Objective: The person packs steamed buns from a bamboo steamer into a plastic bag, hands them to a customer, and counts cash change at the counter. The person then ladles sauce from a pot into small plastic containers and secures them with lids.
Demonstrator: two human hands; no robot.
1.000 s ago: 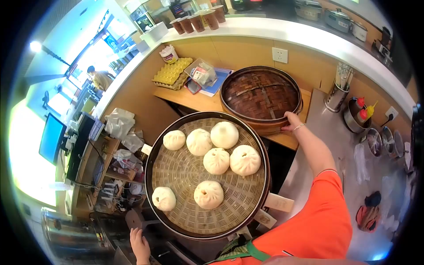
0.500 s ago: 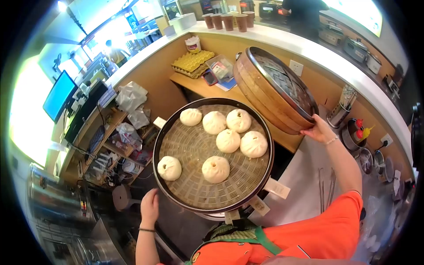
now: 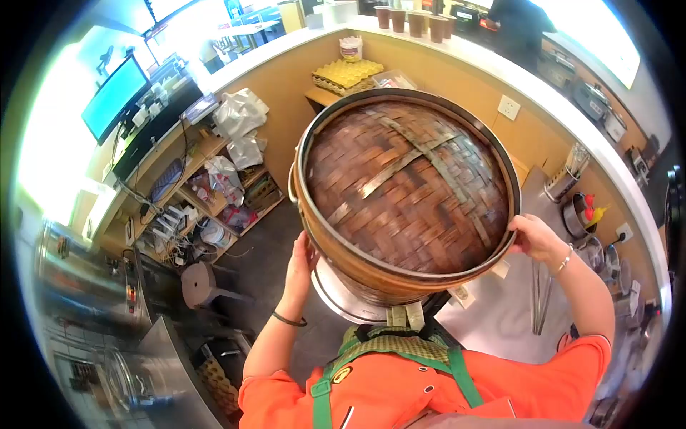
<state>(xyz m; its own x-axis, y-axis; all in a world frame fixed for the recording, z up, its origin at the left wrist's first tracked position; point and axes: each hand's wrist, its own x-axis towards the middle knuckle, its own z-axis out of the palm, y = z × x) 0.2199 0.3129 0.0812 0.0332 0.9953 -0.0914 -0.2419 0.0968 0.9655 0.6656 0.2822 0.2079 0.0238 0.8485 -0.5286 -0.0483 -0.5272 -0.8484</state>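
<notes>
A large round bamboo steamer lid [image 3: 411,189] with a woven brown top and a dark rim sits over the steamer in front of me. My right hand [image 3: 536,237] grips the lid's right edge, fingers curled round its rim. At the lid's lower left side, my left hand [image 3: 300,266] presses against the wall, its fingertips partly hidden. The buns and the tray they lie on are hidden under the lid. Below it, pale wooden tabs [image 3: 406,316] and a round metal base [image 3: 341,294] stick out toward me.
Metal tongs [image 3: 541,297] lie on the steel worktop [image 3: 493,322] at the right. Sauce bottles [image 3: 589,214] stand in a pot beyond. A stool [image 3: 202,286] and crowded shelves [image 3: 214,222] are on the left. Brown cups [image 3: 416,25] line the counter; a person [image 3: 518,28] stands behind it.
The lid has moved from upright at the right to over the steamer, covering the buns. My left hand has risen to the lid's left side. The view has shifted.
</notes>
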